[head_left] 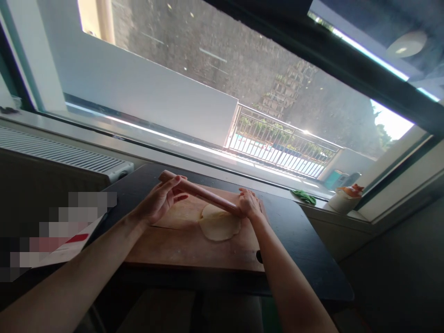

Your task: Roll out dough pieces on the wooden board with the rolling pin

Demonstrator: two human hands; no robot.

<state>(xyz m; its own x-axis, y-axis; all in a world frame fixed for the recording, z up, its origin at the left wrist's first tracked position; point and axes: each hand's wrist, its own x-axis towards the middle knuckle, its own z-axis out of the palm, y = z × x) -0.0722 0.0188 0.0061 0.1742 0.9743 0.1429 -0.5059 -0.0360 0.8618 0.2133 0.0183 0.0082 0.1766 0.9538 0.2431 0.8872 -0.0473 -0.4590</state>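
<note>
A wooden rolling pin (204, 194) slants across the far edge of a flattened round of dough (219, 226). My left hand (164, 199) holds the pin near its left end, thumb along it and the other fingers partly loose beneath. Around the right end my right hand (248, 203) is closed, knuckles up. The dough lies on a wooden board (187, 254), right of its middle. A dark line, like a crack, runs in the board to the left of the dough. Whether the pin presses on the dough along its whole length I cannot tell.
The board lies on a dark table (312, 259) against a window sill. To the left stands a white radiator (65, 152). On the sill are a green cloth (304, 197) and a pale pot (343, 202). A blurred-out patch covers the lower left.
</note>
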